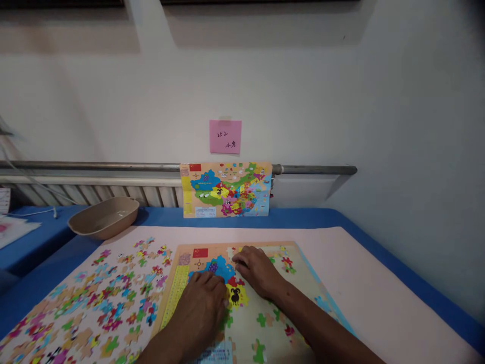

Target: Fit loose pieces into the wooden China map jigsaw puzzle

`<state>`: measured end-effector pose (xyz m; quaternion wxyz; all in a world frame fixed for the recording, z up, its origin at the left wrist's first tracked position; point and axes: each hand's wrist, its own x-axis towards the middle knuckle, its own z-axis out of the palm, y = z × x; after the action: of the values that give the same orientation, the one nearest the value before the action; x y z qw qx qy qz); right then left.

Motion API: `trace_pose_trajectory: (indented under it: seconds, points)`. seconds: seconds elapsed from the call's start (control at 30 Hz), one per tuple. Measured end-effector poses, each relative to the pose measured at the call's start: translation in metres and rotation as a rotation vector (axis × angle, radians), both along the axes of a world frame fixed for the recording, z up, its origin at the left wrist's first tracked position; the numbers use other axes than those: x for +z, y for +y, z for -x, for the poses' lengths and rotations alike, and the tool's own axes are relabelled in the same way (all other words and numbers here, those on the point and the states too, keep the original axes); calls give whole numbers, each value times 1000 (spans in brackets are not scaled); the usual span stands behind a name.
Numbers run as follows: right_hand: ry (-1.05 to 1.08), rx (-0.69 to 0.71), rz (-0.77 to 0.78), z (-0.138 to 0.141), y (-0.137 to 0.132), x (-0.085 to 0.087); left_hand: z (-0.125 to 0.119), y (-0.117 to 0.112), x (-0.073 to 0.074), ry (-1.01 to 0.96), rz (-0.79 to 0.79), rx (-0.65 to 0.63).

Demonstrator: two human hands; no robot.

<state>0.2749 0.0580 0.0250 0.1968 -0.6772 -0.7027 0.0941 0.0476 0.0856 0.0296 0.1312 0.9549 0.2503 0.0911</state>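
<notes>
Resting on a wooden map jigsaw board (pixel 261 244), the left hand (pixel 199 308) curls over colored pieces (pixel 217 269), any grip hidden, while the right hand (pixel 257 270) lies apart from it, fingers spread. The board's long side runs crosswise under both hands. Loose jigsaw pieces (pixel 109 303) spread left of the left hand; a tan basin (pixel 104 217) sits beyond them.

The left hand (pixel 199 313) and right hand (pixel 257 270) lie on the puzzle board (pixel 299 288), which sits on a mat (pixel 364 283) on the table (pixel 394 253). Loose pieces (pixel 109 298) lie on the mat, left of the board. Behind the mat's left corner, a basin (pixel 104 217) stands on the table. Beyond the board, a map (pixel 226 189) hangs from a pipe (pixel 314 170) along the wall (pixel 303 86), below a note (pixel 225 136) stuck there.
</notes>
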Motion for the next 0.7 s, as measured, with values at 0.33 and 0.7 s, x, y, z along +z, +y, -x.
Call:
trace_pose_trajectory:
  seconds: [0.33, 0.7]
  points:
    - [-54, 14, 28, 2, 2, 1, 1, 0, -4, -12, -18, -2]
    - [-85, 8, 40, 3, 2, 2, 1, 0, -4, -2, -26, -12]
